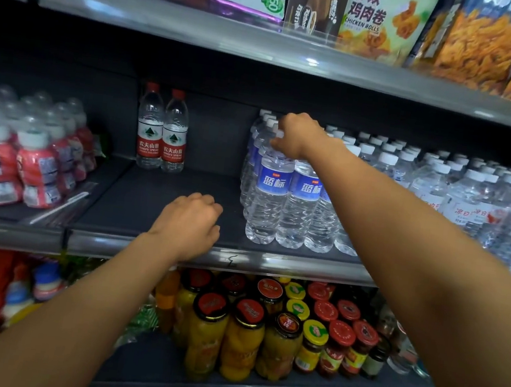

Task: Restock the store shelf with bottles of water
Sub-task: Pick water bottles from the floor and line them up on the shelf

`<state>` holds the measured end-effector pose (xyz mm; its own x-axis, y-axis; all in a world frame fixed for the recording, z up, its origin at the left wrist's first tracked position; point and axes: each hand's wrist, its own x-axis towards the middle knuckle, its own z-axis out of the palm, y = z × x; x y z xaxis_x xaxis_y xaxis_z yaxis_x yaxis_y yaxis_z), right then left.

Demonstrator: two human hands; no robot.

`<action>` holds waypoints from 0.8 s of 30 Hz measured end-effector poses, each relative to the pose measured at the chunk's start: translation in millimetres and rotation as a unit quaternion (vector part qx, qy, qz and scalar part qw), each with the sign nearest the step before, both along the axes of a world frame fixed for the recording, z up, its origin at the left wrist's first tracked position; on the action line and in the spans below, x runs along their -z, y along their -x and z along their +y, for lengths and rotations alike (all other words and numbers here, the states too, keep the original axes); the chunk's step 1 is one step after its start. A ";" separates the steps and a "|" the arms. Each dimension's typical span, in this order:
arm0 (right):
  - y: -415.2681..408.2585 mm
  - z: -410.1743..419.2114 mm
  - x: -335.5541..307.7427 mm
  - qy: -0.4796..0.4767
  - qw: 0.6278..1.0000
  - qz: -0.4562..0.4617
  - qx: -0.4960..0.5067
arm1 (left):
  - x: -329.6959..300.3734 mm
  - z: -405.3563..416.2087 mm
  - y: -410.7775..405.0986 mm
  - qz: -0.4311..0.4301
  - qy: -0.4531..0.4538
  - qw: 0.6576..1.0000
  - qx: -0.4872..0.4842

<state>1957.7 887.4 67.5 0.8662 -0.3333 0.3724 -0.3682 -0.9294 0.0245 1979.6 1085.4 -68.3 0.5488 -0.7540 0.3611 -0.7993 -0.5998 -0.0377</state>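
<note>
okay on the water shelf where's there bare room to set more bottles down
Bare shelf lies between the two red-capped bottles at the back and the blue-label bottles; the left hand rests at its front edge. Right of there, white-capped bottles are tightly packed.

Dark middle shelf with red-label bottles, blue-label water bottles, clear white-capped bottles, pink drink packs.

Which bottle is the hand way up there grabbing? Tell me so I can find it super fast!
Find the middle shelf, the dark one under the snack bags. Near its middle stands a block of clear water bottles with blue labels. The right hand grips the top of the front-left bottle, the one at the corner beside the bare gap, unlike its neighbours behind and to the right.
</note>
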 end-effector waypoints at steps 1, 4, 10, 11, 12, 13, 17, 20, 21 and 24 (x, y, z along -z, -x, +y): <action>-0.9 -0.4 -0.2 -0.001 1.000 0.003 0.003 | 0.2 0.5 -0.6 -0.001 -0.001 1.000 0.000; -2.3 -1.8 -0.4 -0.007 1.000 0.010 0.002 | -0.5 1.9 -2.7 -0.001 0.001 1.000 0.002; 0.1 -1.7 1.8 0.004 1.000 0.010 -0.001 | 0.9 2.7 -0.9 -0.004 0.003 1.000 0.012; 1.0 -1.7 2.5 0.008 1.000 0.009 0.000 | 1.0 2.5 -0.2 -0.003 0.001 1.000 0.012; 2.0 -1.6 3.0 0.011 1.000 0.008 0.003 | 0.6 2.5 0.4 -0.002 0.000 1.000 0.011; 3.6 -1.2 3.5 0.015 1.000 0.005 0.005 | -0.3 2.5 1.1 -0.001 0.000 1.000 0.010; 16.6 2.7 5.6 0.035 0.999 -0.018 0.006 | -6.6 3.6 4.8 -0.002 -0.002 1.000 0.009; 33.7 8.6 15.8 0.068 0.997 -0.039 0.003 | -13.2 4.3 8.5 -0.009 -0.002 1.000 0.008; 40.8 12.1 20.6 0.076 0.996 -0.046 0.000 | -15.0 5.3 10.6 -0.010 -0.002 1.000 0.007; 63.8 25.6 39.0 0.076 0.995 -0.053 -0.024 | -20.1 9.6 19.2 -0.014 -0.001 1.000 0.009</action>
<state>1893.9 913.0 28.5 0.8326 -0.2255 0.5059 -0.3318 -0.9344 0.1297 1960.3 1095.0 -48.3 0.5252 -0.7642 0.3744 -0.8083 -0.5856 -0.0613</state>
